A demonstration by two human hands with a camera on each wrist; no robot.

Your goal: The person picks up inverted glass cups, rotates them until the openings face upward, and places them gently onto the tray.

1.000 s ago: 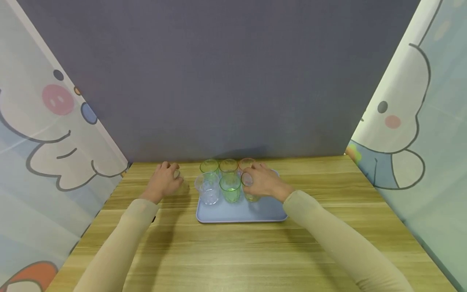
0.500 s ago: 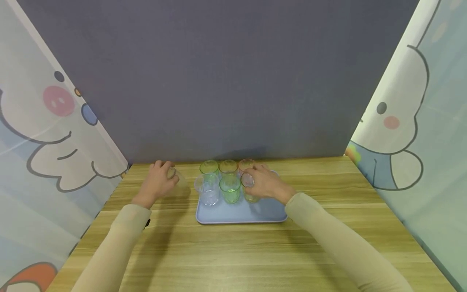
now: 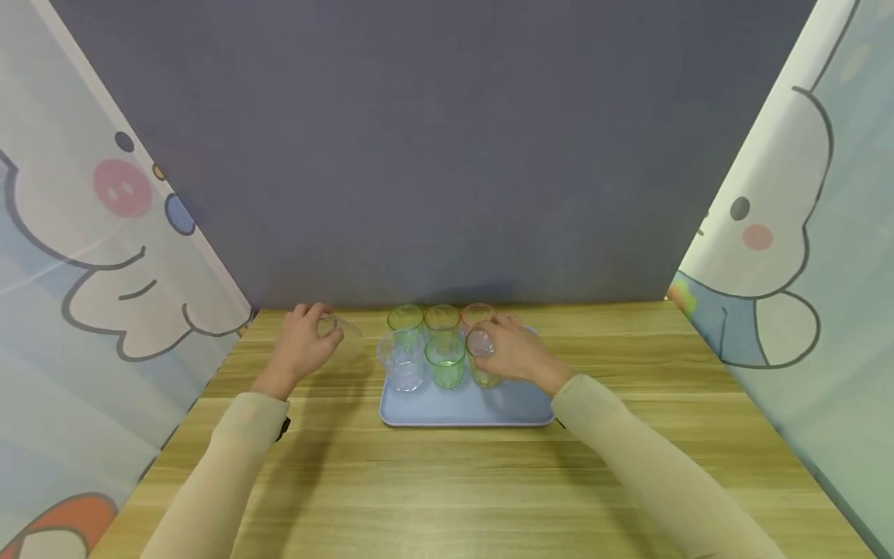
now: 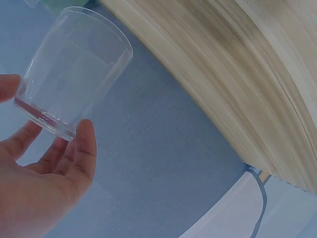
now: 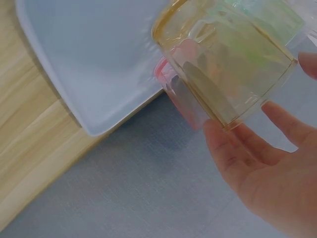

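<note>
My left hand (image 3: 299, 341) grips a clear plastic cup (image 4: 79, 69) near its base, thumb on one side and fingers on the other, just over the table left of the tray. The cup is tilted, its mouth pointing right in the head view. On the blue tray (image 3: 461, 415), my right hand (image 3: 515, 353) holds the rim of a yellow cup (image 5: 237, 74) at the front right. Beside that cup stand a green cup (image 3: 447, 373) and another clear cup (image 3: 405, 374). The right hand partly hides a pink-rimmed cup (image 3: 478, 312) behind.
The back row on the tray also has a green-rimmed cup (image 3: 405, 317) and an amber-rimmed one (image 3: 442, 315). A grey wall (image 3: 447, 171) rises right behind the wooden table (image 3: 447, 489). Cartoon-printed curtains (image 3: 775, 310) flank both sides.
My left hand has shifted a little left, and its clear cup has turned so that the mouth shows to the right. The right hand has stayed at the yellow cup.
</note>
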